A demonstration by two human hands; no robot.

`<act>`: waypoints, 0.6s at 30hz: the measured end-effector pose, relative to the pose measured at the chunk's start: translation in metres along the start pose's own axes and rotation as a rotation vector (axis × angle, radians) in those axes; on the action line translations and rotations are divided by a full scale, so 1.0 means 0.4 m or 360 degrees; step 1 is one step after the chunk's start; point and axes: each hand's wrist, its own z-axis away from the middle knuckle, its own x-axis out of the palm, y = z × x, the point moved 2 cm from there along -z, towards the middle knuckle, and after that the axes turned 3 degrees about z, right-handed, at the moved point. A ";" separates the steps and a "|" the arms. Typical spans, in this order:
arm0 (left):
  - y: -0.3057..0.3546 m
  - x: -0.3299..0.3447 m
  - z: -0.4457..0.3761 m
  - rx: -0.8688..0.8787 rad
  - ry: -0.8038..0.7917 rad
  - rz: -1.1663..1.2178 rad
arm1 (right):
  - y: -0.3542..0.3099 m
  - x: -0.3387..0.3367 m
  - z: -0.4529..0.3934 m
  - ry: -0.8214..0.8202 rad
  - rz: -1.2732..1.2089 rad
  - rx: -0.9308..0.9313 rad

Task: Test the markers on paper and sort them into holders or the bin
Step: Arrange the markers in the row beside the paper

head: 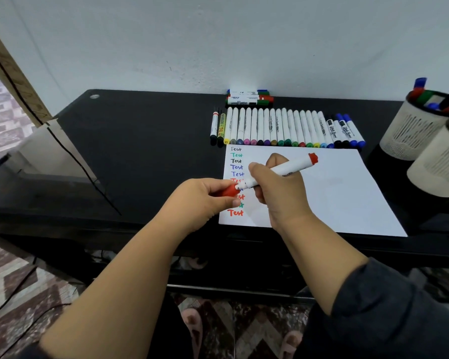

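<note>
The left hand (205, 196) pinches a red plastic cap (228, 191) at the tip of the white red-ended marker (280, 169), which the right hand (278, 187) grips, probably recapping. Under both hands lies the white test paper (322, 187); beyond, untested markers (283, 128) line the bench; mesh holders (412, 130) stand far right.

Left half of the black desk (130, 141) is bare; I could pass a hand there freely. A row of markers (283, 128) lies across the far edge of the paper (322, 182), with a stack of markers (249, 97) behind it against the wall. Two mesh holders (410, 128) stand at the far right, just beside the paper. The paper's right part lies uncovered.
</note>
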 end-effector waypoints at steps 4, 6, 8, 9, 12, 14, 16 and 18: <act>0.003 -0.001 0.004 0.0011 0.0005 -0.0004 | 0.003 0.001 0.000 0.0018 0.0025 0.0037; 0.003 0.000 0.007 0.0037 0.0022 0.0072 | 0.004 0.003 0.001 0.0014 0.0021 0.0054; 0.003 0.002 0.007 0.0059 0.0016 0.0050 | 0.006 0.006 0.000 -0.0007 0.0050 0.0064; 0.003 0.004 0.007 0.0061 0.0013 0.0039 | 0.006 0.007 0.000 -0.0020 0.0067 0.0068; 0.002 0.004 0.002 0.0067 0.0034 0.0033 | 0.006 0.011 -0.001 -0.0063 0.0050 0.0109; 0.001 0.004 -0.001 0.0061 0.0059 -0.0007 | 0.006 0.014 0.000 -0.0116 -0.0029 0.0162; 0.000 0.002 -0.002 0.0056 0.0070 0.0002 | 0.004 0.014 -0.001 -0.0174 -0.0102 0.0189; 0.000 -0.005 -0.001 0.0073 0.0078 0.0046 | 0.002 0.011 -0.006 -0.0242 -0.0156 0.0193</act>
